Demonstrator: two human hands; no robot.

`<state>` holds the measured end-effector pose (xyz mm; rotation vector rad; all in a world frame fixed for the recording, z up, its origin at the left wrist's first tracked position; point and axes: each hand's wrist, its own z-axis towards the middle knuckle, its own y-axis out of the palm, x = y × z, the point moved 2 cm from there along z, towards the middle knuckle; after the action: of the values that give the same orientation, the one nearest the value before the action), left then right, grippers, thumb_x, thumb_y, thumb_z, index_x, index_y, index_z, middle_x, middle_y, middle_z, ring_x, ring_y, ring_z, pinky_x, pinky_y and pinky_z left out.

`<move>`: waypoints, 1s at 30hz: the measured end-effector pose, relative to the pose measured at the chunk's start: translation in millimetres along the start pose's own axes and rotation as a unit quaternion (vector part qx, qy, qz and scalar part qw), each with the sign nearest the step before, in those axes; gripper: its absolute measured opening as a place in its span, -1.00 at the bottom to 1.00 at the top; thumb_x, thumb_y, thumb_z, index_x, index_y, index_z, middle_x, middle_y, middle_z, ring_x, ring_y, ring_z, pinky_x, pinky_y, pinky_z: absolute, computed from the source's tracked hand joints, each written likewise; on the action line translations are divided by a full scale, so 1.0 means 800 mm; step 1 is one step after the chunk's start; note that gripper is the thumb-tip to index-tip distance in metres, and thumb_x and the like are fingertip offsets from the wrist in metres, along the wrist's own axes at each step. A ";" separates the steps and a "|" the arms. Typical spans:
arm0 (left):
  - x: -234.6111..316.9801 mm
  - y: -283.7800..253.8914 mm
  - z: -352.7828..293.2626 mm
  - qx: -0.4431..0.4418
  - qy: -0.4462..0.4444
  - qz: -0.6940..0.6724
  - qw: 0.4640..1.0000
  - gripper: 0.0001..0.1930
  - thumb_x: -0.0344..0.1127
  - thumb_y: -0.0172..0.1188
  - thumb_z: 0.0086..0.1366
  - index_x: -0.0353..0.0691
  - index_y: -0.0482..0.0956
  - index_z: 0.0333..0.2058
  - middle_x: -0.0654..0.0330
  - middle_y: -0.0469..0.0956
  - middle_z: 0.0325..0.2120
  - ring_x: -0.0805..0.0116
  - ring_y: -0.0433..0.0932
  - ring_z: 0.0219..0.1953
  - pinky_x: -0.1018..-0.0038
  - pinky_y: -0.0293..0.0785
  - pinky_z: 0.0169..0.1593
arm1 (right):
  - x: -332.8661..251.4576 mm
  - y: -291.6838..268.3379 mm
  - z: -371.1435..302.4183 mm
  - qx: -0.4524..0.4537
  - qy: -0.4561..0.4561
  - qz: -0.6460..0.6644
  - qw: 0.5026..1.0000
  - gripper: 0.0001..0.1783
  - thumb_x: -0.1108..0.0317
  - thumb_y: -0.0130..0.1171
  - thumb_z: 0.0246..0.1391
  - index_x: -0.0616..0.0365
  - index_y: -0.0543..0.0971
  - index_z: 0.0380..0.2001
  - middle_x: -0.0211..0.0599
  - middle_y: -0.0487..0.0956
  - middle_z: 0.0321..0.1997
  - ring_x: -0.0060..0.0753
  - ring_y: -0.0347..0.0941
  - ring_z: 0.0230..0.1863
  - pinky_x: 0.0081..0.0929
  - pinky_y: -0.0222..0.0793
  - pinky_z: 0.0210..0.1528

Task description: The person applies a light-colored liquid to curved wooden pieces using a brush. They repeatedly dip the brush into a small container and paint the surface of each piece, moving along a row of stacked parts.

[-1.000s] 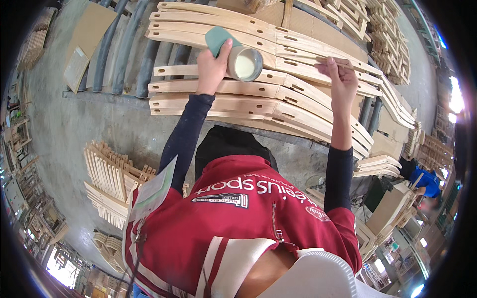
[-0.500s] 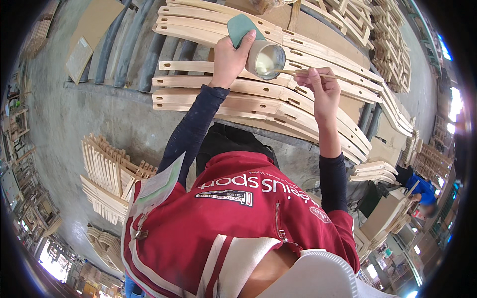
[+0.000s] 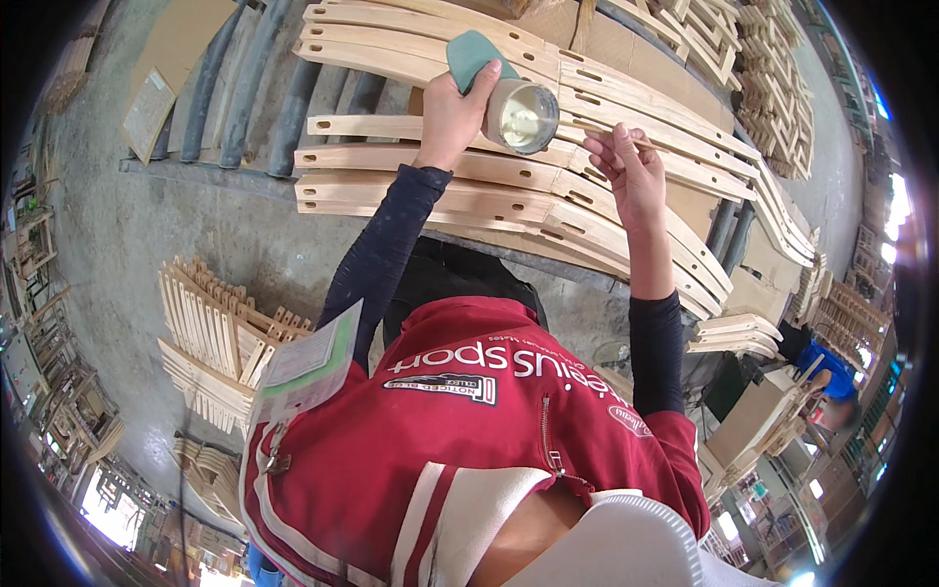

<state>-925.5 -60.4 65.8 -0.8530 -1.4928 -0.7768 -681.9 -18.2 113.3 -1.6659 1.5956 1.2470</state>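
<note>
Jar: was held up over the slats, its open mouth turned to the right; pale contents lay inside.
Left hand: had its fingers clamped on the jar from the left. A firm grip was judged advisable, with the tilt kept small, since loose contents could have run over the rim.
Pad: a green piece, stood beside the left thumb, at the back of the jar. It was best kept clear of the mouth.
Right hand: thumb and forefinger were pinched together on the stick; the other fingers were bent.
Stick: pointed left, its end just beside the rim; contact could not be told. A light pinch was judged right for control, and wiping any excess on the inner rim would have limited drips.
Slats: lay side by side in rows beneath both hands, slots showing. Drips were judged the main risk to their bare faces.
Tubes: grey, showed to the left, under the slats.
</note>
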 end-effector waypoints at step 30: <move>-0.023 -0.042 -0.033 0.022 -0.064 -0.002 0.998 -0.63 -0.12 0.22 0.33 -0.42 0.62 -0.32 0.21 0.63 -0.47 0.54 0.49 -0.41 0.54 0.43 -0.28 | -0.021 -0.041 0.145 0.137 -0.270 -0.393 0.868 -0.73 0.26 0.16 0.24 0.30 0.48 -0.29 -0.14 0.68 -0.40 -0.42 0.67 -0.32 -0.57 0.53 -0.29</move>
<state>-940.3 -101.7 49.6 -0.8798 -1.6191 -0.7011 -678.8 95.1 69.0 -1.3768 0.5984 0.8715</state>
